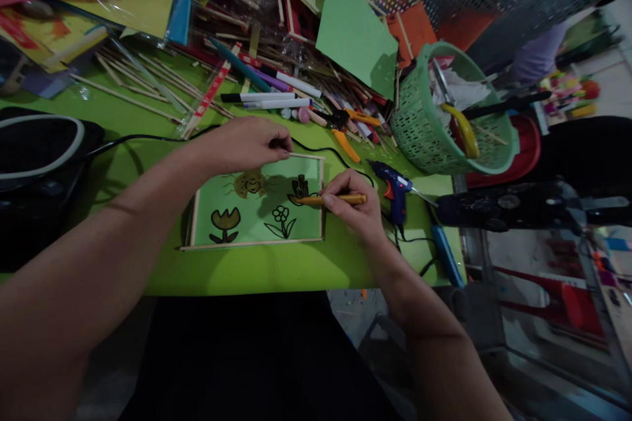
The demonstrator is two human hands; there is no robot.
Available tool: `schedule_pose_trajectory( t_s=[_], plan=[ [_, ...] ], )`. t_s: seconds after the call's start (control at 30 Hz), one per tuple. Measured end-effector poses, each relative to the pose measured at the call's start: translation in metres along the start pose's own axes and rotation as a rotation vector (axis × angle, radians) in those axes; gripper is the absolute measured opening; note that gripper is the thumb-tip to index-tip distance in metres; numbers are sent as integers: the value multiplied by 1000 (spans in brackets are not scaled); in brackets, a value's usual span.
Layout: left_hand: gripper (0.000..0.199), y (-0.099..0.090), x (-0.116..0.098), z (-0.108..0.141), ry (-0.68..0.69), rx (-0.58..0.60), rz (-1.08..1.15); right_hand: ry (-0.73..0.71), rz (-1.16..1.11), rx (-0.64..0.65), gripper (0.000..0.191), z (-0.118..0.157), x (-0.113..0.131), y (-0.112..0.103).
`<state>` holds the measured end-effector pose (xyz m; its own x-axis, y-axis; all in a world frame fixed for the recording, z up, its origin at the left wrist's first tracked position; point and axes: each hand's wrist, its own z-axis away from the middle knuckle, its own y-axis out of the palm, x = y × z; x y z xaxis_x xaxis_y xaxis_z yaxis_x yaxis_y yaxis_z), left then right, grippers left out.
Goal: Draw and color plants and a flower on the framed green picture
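A green picture (257, 217) with a thin stick frame lies on the table, bearing black-outlined flowers and a yellow-brown sun with a face. My left hand (241, 143) reaches over its top edge, fingers bent and pinched at the upper stick. In my right hand (356, 205) is a golden-orange marker (348, 199), gripped like a pen and pointing left. The marker's tip rests at the dark flower on the picture's right side; whether it touches the paper is hard to tell. That flower's petals look partly coloured dark.
Behind the picture lie several markers (276, 104), orange-handled pliers (348, 138) and loose wooden sticks (143, 79). A blue glue gun (395, 191) with its cable is right of my right hand. Further right stands a green basket (419, 118) of tools. A black device (39, 197) sits left.
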<state>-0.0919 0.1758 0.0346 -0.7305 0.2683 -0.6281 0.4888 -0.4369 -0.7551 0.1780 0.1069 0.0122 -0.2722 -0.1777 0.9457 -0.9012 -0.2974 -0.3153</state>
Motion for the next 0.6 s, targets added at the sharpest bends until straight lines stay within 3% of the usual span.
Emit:
schedule_pose_trajectory(
  t_s=[0.6],
  plan=[
    [36, 1, 4, 0, 17, -4, -9, -10, -31, -9, 33, 0, 1, 0]
  ],
)
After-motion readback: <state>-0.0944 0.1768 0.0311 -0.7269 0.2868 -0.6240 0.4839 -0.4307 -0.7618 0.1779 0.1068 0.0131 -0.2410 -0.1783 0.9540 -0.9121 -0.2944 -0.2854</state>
